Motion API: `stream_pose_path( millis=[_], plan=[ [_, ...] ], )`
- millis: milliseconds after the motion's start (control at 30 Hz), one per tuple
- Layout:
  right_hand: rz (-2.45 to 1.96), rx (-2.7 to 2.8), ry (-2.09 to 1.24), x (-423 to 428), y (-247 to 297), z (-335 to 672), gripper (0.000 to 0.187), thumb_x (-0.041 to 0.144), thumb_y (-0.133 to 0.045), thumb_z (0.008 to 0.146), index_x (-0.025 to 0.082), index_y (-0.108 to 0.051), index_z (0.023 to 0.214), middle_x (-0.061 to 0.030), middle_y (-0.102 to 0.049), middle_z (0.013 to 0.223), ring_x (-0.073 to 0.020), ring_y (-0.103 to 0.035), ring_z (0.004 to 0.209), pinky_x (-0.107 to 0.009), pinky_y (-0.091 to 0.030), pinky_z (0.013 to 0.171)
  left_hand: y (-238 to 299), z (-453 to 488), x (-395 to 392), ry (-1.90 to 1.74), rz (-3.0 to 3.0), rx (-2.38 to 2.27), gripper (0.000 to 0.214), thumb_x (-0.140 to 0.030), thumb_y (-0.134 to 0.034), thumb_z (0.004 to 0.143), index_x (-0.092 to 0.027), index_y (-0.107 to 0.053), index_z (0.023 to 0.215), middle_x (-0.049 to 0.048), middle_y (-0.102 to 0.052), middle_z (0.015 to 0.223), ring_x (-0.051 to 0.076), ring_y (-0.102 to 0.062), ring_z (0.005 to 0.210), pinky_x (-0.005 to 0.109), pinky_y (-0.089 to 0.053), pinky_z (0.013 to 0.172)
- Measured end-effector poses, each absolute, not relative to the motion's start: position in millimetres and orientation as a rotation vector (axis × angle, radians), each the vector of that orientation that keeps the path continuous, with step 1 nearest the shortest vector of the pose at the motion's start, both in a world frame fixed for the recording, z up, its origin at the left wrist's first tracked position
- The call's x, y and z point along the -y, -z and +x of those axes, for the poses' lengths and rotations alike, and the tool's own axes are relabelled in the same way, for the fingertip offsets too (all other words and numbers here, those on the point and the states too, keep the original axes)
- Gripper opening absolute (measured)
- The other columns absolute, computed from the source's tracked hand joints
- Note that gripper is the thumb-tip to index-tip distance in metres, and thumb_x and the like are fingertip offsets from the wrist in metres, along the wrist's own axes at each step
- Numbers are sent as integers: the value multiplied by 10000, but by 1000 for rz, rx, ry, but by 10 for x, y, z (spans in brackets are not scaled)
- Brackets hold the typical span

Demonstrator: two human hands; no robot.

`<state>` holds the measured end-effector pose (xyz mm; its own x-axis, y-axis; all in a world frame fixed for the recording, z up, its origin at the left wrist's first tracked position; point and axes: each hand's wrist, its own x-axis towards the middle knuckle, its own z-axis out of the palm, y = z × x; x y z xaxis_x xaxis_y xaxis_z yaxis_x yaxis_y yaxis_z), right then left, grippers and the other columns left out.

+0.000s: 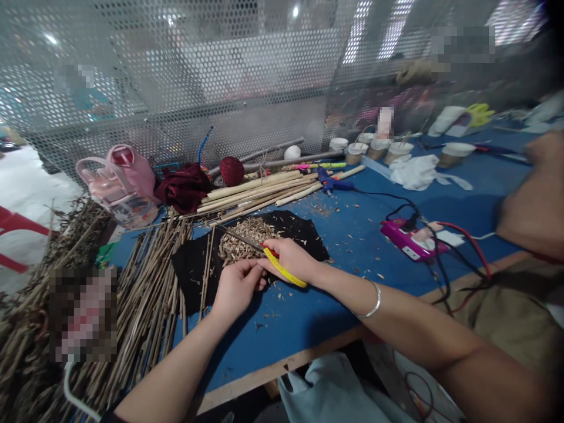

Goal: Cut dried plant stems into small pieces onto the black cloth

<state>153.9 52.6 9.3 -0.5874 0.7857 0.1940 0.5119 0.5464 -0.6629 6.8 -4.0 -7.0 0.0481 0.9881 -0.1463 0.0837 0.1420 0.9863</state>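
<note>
My right hand (293, 259) is closed around a long, thin dark-bladed tool with a red and yellow handle (286, 274); the blade points up and left over the chips. Whether it is scissors or a knife I cannot tell. Close beside it, my left hand (238, 288) has its fingers pinched together at the right hand's fingertips; anything between them is hidden. A heap of short chopped stem pieces (240, 238) lies on a black cloth (304, 226) just beyond both hands. Thin dry stalks (205, 270) lie across the cloth's left part.
Many dry stalks (150, 294) cover the left side. Behind are pale sticks (251, 191), a dark red yarn ball (231, 171), a pink bottle (127, 188) and a blue glue gun (330, 181). A purple power strip (409, 241), cords and another person's arm (533, 194) are at right.
</note>
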Motion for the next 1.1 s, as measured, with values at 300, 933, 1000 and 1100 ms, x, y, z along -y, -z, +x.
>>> stream_pose_path(
  millis=[300, 933, 1000, 1100],
  plan=[
    [-991, 2170, -908, -520, -131, 1553, 143, 290, -468, 781, 175, -453, 697, 45, -459, 600, -80, -395, 538, -189, -306, 511, -48, 63, 87, -969, 1320, -1406, 313, -420, -533, 738, -139, -651, 808, 28, -591, 615, 116, -529, 531, 194, -417, 441],
    [-1335, 2450, -508, -400, -248, 1529, 659, 684, -590, 563, 158, -481, 945, -95, -583, 898, -233, -569, 813, -286, -368, 625, -80, 0, 17, -1403, 904, -1378, 331, -432, -614, 671, -119, -606, 778, 49, -627, 739, 103, -549, 559, 188, -428, 465],
    [-1334, 2445, -502, -407, -236, 1530, 644, 663, -608, 564, 160, -480, 945, -93, -583, 903, -230, -569, 819, -286, -370, 634, -89, 6, 23, -1398, 908, -1367, 334, -427, -617, 669, -113, -611, 779, 56, -628, 744, 106, -549, 568, 189, -427, 466],
    [-1324, 2435, -486, -415, -197, 1530, 639, 652, -619, 563, 165, -474, 951, -87, -583, 913, -227, -568, 821, -284, -369, 642, -101, 17, 27, -1408, 902, -1355, 326, -420, -622, 666, -114, -620, 780, 51, -630, 737, 105, -549, 569, 190, -428, 473]
  ],
)
